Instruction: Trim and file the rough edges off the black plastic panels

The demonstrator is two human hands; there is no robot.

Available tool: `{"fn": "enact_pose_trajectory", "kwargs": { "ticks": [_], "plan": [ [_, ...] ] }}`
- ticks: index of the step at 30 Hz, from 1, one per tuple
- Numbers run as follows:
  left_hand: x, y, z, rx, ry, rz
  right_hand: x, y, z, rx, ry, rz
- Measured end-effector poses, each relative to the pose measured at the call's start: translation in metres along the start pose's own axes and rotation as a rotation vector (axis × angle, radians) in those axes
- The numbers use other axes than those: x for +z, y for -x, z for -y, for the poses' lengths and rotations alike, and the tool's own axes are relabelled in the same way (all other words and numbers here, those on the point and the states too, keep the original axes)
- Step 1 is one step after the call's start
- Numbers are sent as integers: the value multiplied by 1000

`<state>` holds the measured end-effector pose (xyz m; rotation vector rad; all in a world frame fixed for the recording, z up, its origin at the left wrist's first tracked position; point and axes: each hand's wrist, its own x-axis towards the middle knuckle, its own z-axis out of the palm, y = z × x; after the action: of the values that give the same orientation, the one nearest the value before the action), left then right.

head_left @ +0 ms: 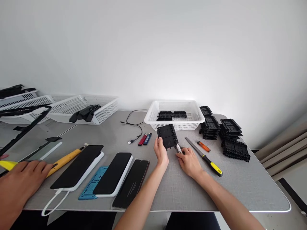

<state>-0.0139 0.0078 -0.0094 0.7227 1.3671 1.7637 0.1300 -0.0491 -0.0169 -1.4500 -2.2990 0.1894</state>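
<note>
Gripping a black plastic plate [167, 135] by its near left edge, the left hand [161, 152] tilts it just in front of the white basket [177, 125], thumb on its flat face. Closed round a slim white pen-like tool [178, 149], the right hand [190, 162] sits low by the plate's near right corner; the tip meets that corner or comes very near it, and whether it is a marker or a blade is too small to tell. Beyond both hands, the basket holds more black plates [172, 115]. Just right of the right hand lie a file [203, 155] with a black and yellow handle and an orange lighter [203, 146]; farther right stand stacks of similar plates [231, 127]. To the left of the left hand, a red lighter [142, 140] and a blue lighter [147, 139] lie side by side, near a black cable [141, 131]. Nearer the body on that side are three phones [115, 174], with a blue packet [96, 185] partly under the middle one. Well left, a co-worker's hand [26, 182] rests over a yellow-handled tool [66, 161] on the grey table [259, 188].
</note>
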Motion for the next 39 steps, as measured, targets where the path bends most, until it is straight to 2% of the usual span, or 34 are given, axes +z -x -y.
{"fn": "enact_pose_trajectory", "kwargs": {
  "ticks": [8, 11, 13, 16, 18, 19, 21, 23, 25, 28, 30, 32, 35, 39],
  "plan": [
    [-4, 2, -3, -12, -4, -17, 7, 4, 2, -41, -85, -65],
    [-8, 2, -4, -25, -10, -40, 4, 5, 4, -12, -219, -108],
    [-10, 2, -6, -29, -14, -25, -3, 2, 2, 42, -361, -193],
    [-10, 5, -15, -23, -92, 101, -23, -7, -8, 206, -509, -400],
    [-7, 9, -25, -9, -202, 326, -42, -17, -17, 309, -526, -458],
    [-5, 11, -31, -2, -250, 428, -52, -22, -22, 331, -532, -421],
    [1, 16, -43, 3, -315, 562, -70, -33, -31, 311, -557, -243],
    [9, 17, -56, 9, -341, 579, -84, -45, -40, 324, -594, -114],
    [16, 13, -72, -9, -338, 579, -93, -57, -47, 309, -706, -57],
    [30, -11, -98, 34, -277, 625, -101, -85, -59, 290, -906, -138],
    [44, -39, -113, 67, -255, 664, -105, -112, -69, 351, -894, -228],
    [63, -75, -119, 143, -268, 556, -106, -145, -79, 430, -802, -249],
    [95, -128, -108, 181, -400, 416, -101, -194, -94, 535, -652, -267],
    [127, -175, -67, 93, -489, 357, -82, -234, -113, 643, -496, -151]
  ]
}}
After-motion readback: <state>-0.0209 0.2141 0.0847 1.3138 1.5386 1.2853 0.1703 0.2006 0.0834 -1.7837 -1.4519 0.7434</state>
